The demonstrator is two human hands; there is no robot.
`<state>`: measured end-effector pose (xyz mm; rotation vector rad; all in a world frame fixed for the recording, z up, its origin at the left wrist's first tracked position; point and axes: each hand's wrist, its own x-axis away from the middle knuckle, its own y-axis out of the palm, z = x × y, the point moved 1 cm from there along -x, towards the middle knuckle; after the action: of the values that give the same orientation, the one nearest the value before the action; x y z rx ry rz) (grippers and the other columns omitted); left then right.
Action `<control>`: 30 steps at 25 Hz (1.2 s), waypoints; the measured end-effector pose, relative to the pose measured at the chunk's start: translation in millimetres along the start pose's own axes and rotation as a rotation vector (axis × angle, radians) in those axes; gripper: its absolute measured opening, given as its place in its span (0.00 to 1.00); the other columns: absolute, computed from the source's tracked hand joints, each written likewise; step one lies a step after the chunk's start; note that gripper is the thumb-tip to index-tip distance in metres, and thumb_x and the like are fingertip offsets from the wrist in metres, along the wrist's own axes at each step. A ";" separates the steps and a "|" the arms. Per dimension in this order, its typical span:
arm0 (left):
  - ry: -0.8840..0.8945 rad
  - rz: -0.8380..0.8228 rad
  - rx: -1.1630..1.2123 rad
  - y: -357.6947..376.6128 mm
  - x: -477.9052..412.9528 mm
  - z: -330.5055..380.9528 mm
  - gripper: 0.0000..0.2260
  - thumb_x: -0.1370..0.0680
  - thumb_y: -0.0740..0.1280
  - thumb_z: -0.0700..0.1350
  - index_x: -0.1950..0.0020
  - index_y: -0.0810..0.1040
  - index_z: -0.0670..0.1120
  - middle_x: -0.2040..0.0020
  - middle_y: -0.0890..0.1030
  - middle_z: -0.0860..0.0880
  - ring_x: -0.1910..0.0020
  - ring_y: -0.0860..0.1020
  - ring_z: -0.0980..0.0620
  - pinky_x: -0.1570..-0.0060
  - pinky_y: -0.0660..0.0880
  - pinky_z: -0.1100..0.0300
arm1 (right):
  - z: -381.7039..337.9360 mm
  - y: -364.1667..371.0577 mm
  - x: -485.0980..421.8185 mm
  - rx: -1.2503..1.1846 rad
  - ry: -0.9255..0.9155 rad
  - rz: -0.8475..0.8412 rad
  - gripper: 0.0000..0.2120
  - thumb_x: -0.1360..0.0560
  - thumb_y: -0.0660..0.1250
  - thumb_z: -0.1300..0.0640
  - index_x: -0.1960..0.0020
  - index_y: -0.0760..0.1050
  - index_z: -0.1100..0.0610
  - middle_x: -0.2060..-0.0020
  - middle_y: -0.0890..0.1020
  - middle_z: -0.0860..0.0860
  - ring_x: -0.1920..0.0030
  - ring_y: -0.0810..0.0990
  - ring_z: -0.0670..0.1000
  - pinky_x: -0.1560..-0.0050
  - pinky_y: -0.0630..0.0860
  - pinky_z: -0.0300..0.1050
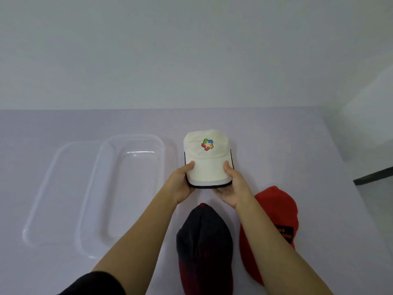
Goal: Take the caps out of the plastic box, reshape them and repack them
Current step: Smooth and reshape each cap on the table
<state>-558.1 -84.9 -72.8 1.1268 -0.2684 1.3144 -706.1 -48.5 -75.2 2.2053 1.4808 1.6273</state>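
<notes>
A white cap [207, 154] with a multicoloured logo and a dark-edged brim sits at the table's middle, its brim pointing toward me. My left hand [180, 184] grips the brim's left side and my right hand [234, 186] grips its right side, thumbs on top. A dark navy cap [204, 241] with a red brim lies near me, between my forearms. Just right of my right forearm lies a red cap [276, 222]. The clear plastic box [121, 188] stands to the left, with nothing inside it.
The box's clear lid [49, 188] lies flat on the box's left side, partly under it. The pale table [319, 209] ends at a grey wall behind. A dark edge [374, 177] juts in at the far right.
</notes>
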 end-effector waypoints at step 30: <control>0.424 0.118 -1.144 -7.5 -21.4 -9.4 0.28 0.27 0.70 0.44 0.30 0.63 0.48 0.39 0.77 0.49 0.43 0.75 0.50 0.49 0.72 0.59 | -10.2 -12.3 -45.5 1.129 -0.153 -0.168 0.49 0.35 0.68 0.66 0.25 0.44 0.41 0.27 0.62 0.46 0.30 0.65 0.52 0.32 0.67 0.54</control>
<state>-562.2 -89.8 -96.4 -0.1316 -0.6606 1.1708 -722.0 -78.0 -110.0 2.3429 2.8585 0.5148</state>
